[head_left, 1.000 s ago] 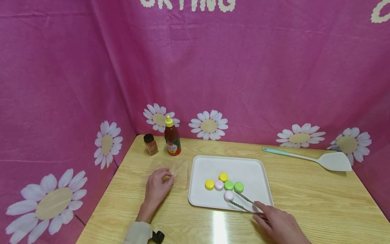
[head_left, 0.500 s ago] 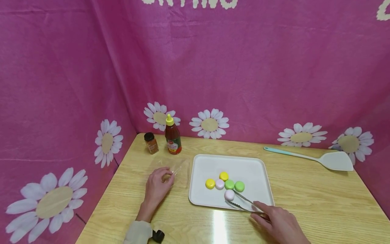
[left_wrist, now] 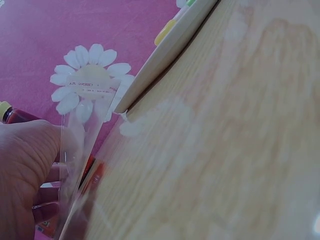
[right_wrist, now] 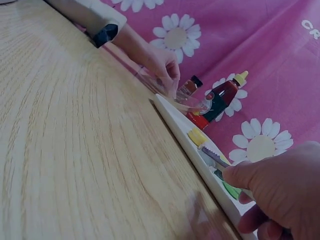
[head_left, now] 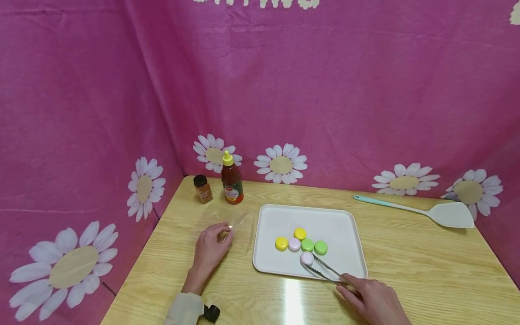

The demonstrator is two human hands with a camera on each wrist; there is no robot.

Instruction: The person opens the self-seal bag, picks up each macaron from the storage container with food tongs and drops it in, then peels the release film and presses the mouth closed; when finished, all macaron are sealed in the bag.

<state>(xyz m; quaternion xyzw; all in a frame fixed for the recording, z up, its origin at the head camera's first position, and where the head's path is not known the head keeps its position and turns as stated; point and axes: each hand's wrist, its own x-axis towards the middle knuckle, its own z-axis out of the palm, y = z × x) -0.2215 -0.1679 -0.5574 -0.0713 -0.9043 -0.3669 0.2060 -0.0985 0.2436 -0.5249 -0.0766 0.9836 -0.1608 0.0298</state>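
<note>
My left hand [head_left: 211, 250] pinches the edge of a clear plastic bag [head_left: 248, 225] left of the tray. In the left wrist view the bag [left_wrist: 90, 112] stands up partly from the table, with small red print. My right hand [head_left: 371, 295] grips metal tongs [head_left: 328, 266] over the front right of the white tray [head_left: 280, 216]. The serrated tong tips lie on either side of a pale pink macaron [head_left: 306, 258]. Behind it sit another pink macaron [head_left: 294, 244], two green macarons [head_left: 321, 247] and two yellow macarons [head_left: 281, 243].
A spice jar [head_left: 203, 189] and a red sauce bottle [head_left: 232, 183] stand at the back left of the wooden table [head_left: 227, 298]. A white spatula [head_left: 451, 215] with a turquoise handle lies at the back right, near the flowered pink cloth [head_left: 325, 90].
The tong tips have shifted slightly around the front pink macaron. My left hand stays on the bag. The head view has tipped down and moved a little.
</note>
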